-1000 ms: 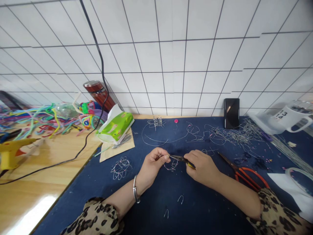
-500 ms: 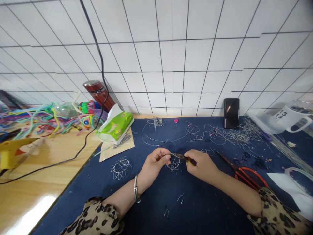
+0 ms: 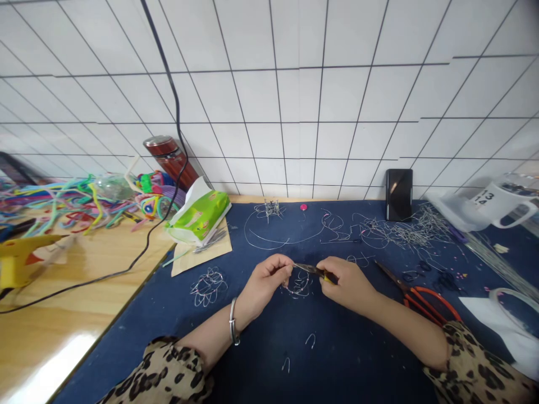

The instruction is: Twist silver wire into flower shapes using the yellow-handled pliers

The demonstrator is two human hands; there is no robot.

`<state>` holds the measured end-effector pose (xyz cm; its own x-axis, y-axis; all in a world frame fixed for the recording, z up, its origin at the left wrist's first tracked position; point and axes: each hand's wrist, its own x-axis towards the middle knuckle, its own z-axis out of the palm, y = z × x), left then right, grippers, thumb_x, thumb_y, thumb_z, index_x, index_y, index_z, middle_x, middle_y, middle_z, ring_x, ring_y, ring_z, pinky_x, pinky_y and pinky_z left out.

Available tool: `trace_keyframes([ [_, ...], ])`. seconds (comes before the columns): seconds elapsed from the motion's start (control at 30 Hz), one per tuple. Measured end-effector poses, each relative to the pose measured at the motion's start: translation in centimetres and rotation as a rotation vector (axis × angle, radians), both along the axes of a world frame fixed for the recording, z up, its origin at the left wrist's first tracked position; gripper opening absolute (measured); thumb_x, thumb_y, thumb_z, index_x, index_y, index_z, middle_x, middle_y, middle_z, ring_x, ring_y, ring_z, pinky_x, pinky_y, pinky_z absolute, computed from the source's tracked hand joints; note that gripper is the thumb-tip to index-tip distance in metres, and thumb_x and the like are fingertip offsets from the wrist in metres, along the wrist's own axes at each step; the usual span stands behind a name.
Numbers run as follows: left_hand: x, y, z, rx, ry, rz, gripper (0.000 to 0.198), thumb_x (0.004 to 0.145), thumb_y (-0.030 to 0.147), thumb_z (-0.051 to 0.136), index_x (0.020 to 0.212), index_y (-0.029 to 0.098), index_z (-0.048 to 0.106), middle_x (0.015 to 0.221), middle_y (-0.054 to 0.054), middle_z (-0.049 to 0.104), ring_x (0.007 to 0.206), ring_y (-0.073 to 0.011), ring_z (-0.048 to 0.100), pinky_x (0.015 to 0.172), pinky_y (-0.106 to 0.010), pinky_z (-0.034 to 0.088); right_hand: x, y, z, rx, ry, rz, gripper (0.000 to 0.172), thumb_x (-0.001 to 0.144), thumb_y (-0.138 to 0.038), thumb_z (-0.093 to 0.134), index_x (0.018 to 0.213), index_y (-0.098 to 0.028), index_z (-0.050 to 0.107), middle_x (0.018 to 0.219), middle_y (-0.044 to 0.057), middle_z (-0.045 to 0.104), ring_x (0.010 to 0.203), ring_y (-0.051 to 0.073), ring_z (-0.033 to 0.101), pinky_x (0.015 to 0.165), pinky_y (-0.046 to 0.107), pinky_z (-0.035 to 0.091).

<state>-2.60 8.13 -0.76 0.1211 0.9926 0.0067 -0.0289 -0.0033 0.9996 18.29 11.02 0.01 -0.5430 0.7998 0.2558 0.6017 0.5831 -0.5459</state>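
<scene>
While both hands have only edged up the frame since a second ago, the left hand (image 3: 266, 282) stays pinched on the wire loop (image 3: 300, 285) at mid-frame, just above the counter (image 3: 168, 314). The right hand (image 3: 347, 283) stays clamped on pliers (image 3: 310, 270) that meet the loop's top, so the bending goes on.

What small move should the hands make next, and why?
Probably a slight turn of the right hand to bend the wire: the tips of its pliers meet the wire piece, which the left hand pinches over the blue mat.
</scene>
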Motion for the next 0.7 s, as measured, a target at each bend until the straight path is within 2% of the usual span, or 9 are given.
trace_keyframes([
  [0.2,-0.22,0.13,-0.03,-0.003,-0.013,-0.089,0.011,0.085,0.024,0.052,0.080,0.014,0.055,0.064,0.002,0.052,0.057,-0.0098,0.047,0.058,-0.024,0.038,0.54,0.53,-0.54,0.209,-0.089,0.027,0.022,0.071,-0.011,0.050,0.089,-0.020,0.059,0.080,0.001,0.059,0.078,0.015,0.052,0.071,0.026,0.040],
  [0.37,-0.17,0.22,-0.15,-0.025,-0.069,-0.119,0.015,0.086,0.027,0.052,0.079,0.014,0.053,0.066,0.001,0.053,0.057,-0.0096,0.048,0.058,-0.024,0.038,0.91,0.76,-0.26,0.323,-0.196,0.049,0.021,0.074,-0.012,0.048,0.090,-0.020,0.060,0.080,0.002,0.059,0.077,0.015,0.049,0.071,0.026,0.039],
  [0.5,-0.11,0.16,-0.04,-0.015,-0.099,-0.092,0.015,0.089,0.026,0.048,0.080,0.014,0.051,0.069,0.000,0.055,0.057,-0.0092,0.049,0.057,-0.024,0.037,1.05,0.82,-0.07,0.333,-0.243,0.060,0.022,0.074,-0.013,0.048,0.091,-0.020,0.060,0.080,0.002,0.059,0.076,0.015,0.048,0.069,0.026,0.038],
  [0.7,-0.11,0.21,0.09,0.014,-0.085,-0.101,0.013,0.089,0.026,0.047,0.081,0.015,0.049,0.070,0.000,0.055,0.058,-0.0098,0.050,0.058,-0.024,0.039,1.05,0.97,-0.22,0.273,-0.187,0.047,0.021,0.073,-0.013,0.049,0.090,-0.020,0.059,0.083,0.002,0.059,0.080,0.016,0.050,0.071,0.026,0.038],
])
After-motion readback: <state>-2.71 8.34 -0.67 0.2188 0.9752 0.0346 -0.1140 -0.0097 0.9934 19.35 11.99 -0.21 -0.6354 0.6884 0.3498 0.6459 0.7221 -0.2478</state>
